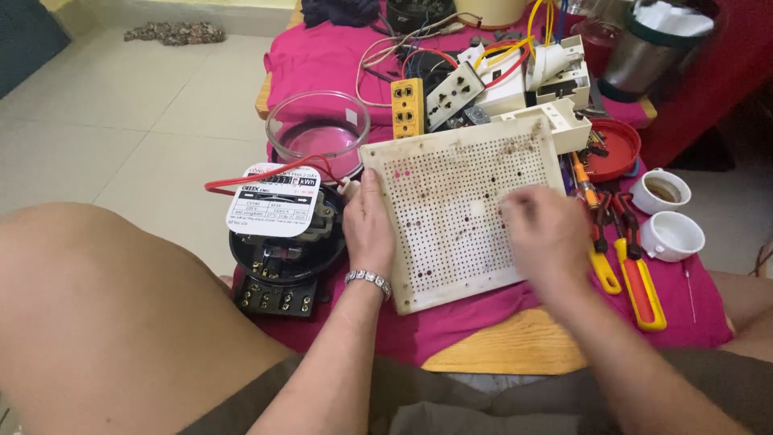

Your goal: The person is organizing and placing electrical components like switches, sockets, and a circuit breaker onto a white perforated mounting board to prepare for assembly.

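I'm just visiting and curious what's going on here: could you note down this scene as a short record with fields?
Left hand: grips the left edge of the perforated board.
Right hand: rests on the board's right part, blurred.
Left of board: opened electricity meter, glass cover.
Right of board: yellow-handled pliers, two white cups.
Surface: pink cloth.

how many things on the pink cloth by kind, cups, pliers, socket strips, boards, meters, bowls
white cups: 2
yellow-handled pliers: 2
socket strips: 2, one yellow, one white
perforated white board: 1, left hand on its edge, right hand on top
electricity meter: 1
clear glass bowl: 1
red lid: 1
total: 10
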